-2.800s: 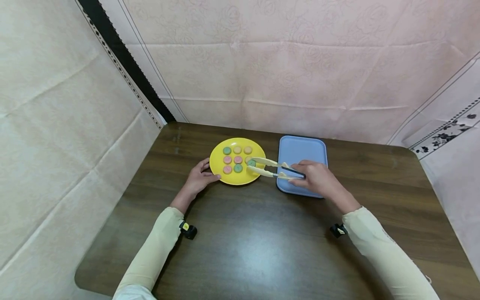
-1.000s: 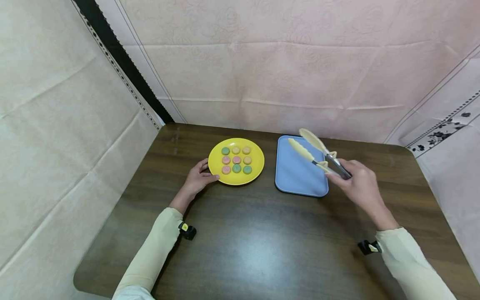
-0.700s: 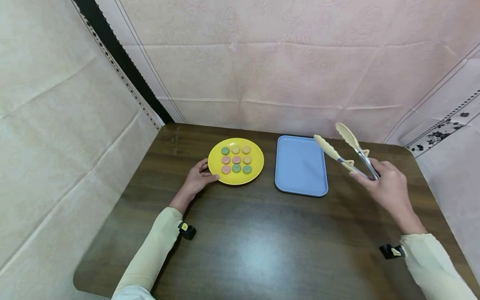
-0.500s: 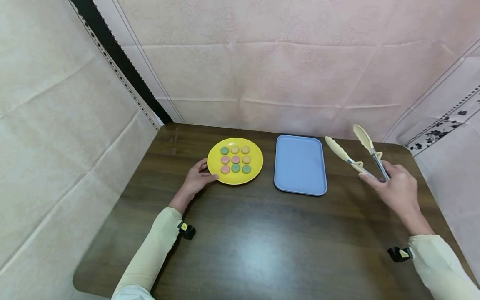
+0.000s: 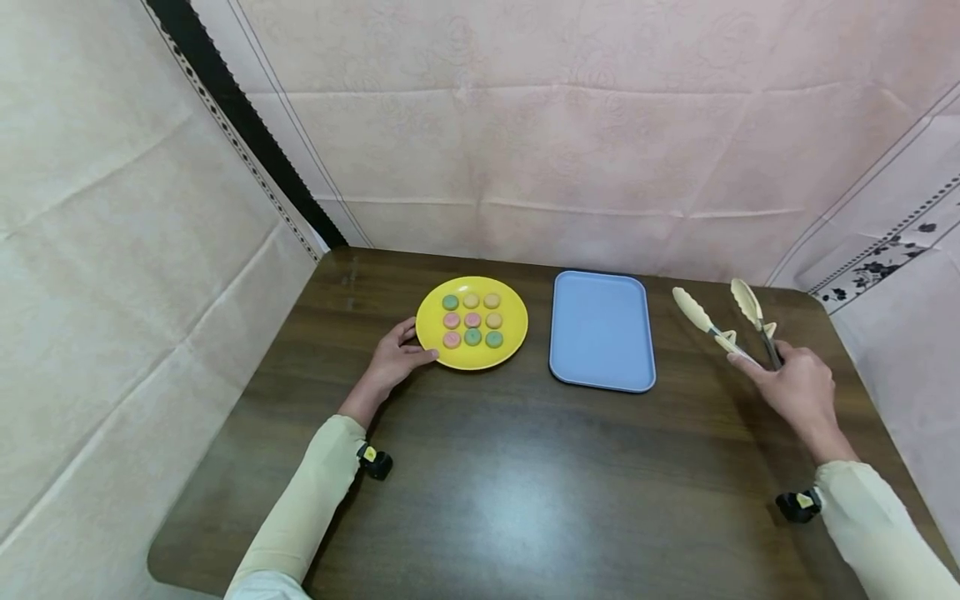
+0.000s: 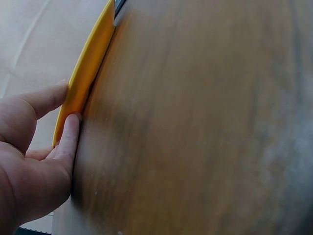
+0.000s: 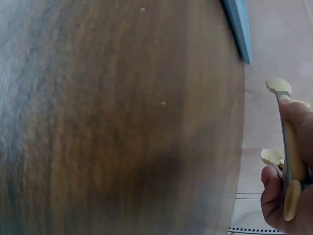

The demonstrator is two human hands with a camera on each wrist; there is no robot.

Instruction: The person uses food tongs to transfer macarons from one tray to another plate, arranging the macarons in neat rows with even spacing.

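Observation:
My left hand (image 5: 393,354) pinches the near left rim of a yellow plate (image 5: 513,337); the left wrist view shows fingers (image 6: 71,129) on both sides of the rim (image 6: 85,68). Several small round macarons, green, pink (image 5: 472,320) and cream, lie in rows on the plate. Over the table's right side, my right hand (image 5: 798,387) holds a pair of tongs (image 5: 693,310) with cream tips spread apart and nothing between them. In the right wrist view the thumb and fingers grip the handle of the tongs (image 7: 293,152).
A blue rectangular tray (image 5: 602,333) with a bare surface lies between the plate and the tongs. The dark wooden table (image 5: 510,467) has its far edge against a pale cloth backdrop (image 5: 585,167).
The tongs let go of the green macaron on the plate. My right hand swung them right, past the tray, then lowered them slightly. The left hand stayed at the plate.

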